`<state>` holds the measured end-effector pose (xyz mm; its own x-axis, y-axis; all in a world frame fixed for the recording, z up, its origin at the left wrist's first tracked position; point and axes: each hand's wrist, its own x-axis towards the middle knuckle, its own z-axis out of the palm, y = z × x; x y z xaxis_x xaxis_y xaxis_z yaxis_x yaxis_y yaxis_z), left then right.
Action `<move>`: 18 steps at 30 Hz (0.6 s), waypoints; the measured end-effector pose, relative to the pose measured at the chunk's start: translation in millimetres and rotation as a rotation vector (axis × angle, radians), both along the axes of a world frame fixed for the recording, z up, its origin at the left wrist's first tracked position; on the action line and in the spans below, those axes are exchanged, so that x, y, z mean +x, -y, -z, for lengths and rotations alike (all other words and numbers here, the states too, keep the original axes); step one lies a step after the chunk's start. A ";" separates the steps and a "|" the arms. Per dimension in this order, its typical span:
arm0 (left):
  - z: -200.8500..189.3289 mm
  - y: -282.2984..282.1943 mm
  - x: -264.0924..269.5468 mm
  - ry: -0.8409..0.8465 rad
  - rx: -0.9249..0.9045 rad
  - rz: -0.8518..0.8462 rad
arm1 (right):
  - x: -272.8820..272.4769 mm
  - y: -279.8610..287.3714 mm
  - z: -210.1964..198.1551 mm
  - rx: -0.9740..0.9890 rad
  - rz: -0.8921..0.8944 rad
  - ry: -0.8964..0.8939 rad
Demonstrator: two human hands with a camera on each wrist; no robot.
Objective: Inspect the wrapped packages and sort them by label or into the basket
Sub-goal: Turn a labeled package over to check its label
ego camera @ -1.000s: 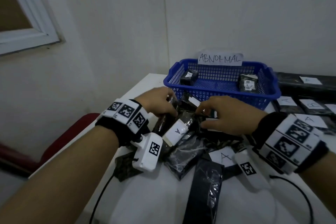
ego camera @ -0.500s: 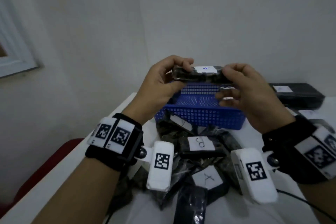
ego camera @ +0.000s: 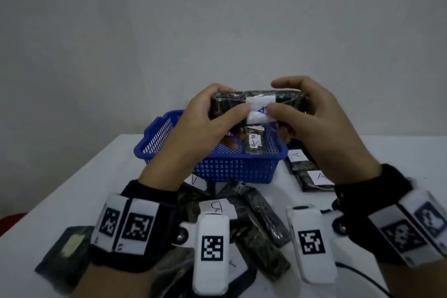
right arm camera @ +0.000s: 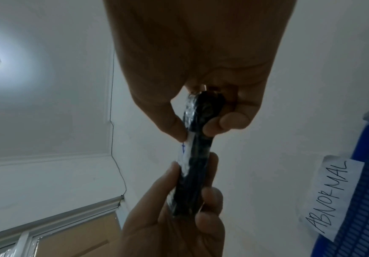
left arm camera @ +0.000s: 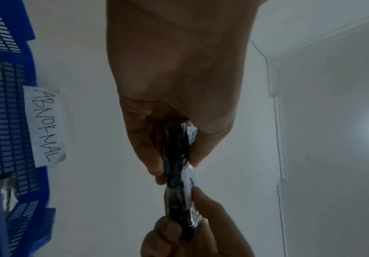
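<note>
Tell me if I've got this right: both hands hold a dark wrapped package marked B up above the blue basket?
Not quite. The package held by the left hand and right hand above the blue basket bears a blue A on its white label, not a B. The head view shows it.

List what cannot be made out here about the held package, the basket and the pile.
- Held package: underside faces away in the head view; both wrist views show only its edge. The thumbs of the left hand and right hand flank its label.
- Blue basket: the hands hide much of its inside in the head view.
- Pile: the wrist cameras cover several labels.
</note>
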<state>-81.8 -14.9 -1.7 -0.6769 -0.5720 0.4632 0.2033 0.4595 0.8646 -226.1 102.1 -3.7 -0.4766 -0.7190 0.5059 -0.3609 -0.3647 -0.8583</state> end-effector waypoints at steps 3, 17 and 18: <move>2.8 -3.0 5.1 0.091 -0.083 -0.046 | -0.3 -6.2 -1.5 0.034 0.006 -0.109; -12.2 -17.6 18.0 0.035 -0.230 -0.103 | 9.9 -18.7 -13.7 -0.015 -0.046 -0.140; -14.3 -18.7 18.9 0.026 -0.189 -0.050 | 9.9 -18.3 -14.2 -0.005 -0.070 -0.083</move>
<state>-62.9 3.8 12.6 -0.6630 -0.5098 0.5483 0.1543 0.6235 0.7664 -216.2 120.4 10.5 -0.3814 -0.7467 0.5450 -0.4039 -0.3957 -0.8248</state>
